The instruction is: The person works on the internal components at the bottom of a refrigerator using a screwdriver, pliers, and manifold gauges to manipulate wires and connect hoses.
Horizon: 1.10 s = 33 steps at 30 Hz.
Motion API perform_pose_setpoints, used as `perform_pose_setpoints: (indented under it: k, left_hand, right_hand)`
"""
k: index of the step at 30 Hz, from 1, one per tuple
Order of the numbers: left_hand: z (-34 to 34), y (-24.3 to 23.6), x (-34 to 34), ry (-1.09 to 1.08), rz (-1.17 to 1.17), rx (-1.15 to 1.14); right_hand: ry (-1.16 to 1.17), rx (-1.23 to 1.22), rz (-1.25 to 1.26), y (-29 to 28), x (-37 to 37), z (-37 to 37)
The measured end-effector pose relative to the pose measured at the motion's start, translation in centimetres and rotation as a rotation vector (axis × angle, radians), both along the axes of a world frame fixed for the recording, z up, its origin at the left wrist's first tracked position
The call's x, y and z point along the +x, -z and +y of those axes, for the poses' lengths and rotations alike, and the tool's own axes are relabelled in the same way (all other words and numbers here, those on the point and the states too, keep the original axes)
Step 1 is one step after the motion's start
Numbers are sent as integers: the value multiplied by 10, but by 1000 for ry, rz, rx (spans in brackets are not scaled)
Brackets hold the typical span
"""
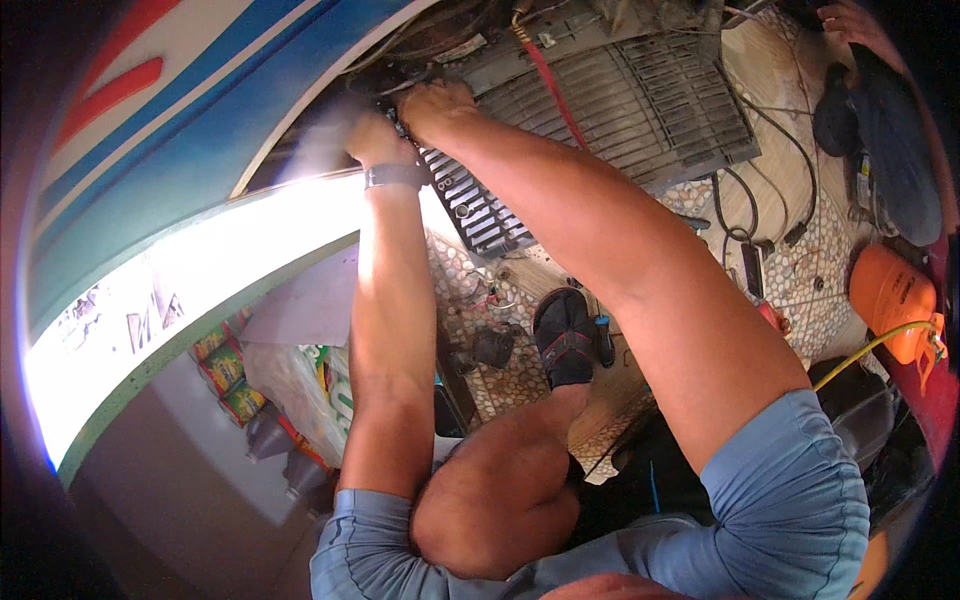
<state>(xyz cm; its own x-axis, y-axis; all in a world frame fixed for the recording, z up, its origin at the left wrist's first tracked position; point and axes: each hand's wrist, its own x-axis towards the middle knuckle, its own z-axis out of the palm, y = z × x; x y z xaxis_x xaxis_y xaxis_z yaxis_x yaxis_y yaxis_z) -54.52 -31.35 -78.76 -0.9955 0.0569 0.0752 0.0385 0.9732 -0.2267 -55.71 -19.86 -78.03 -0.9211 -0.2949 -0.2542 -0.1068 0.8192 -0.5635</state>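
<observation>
A dusty grey slatted appliance housing lies at the top, with a red hose running across it. Both my arms reach to its left end, where dark parts and wiring crowd together in shadow. My left hand, below a dark wristband, is beside these parts; glare and blur hide its fingers. Just right of it, my right hand is closed, with its fingers bent in against the parts. Whatever it grips is hidden behind the knuckles.
An orange gas cylinder with a yellow hose stands at right. Another person's hand shows at top right. Black cables lie on the pebbled floor. A screwdriver is beside my sandalled foot. Packets are at left.
</observation>
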Motion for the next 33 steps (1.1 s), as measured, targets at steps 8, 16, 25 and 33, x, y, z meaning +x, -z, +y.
perform_pose_setpoints:
  k: [8,16,25,33]
  left_hand:
    - [-19,46,-12,-105,-6,326]
    - [-66,97,-23,87,248,917]
    - [-18,68,-28,-17,-98,860]
    - [15,23,-17,-692,45,1945]
  right_hand:
    - [3,130,0,20,10,-8]
    - [-75,100,-47,3,-1,-6]
    - [400,-1099,-580,43,-15,13]
    - [470,-1445,-680,47,-11,-5]
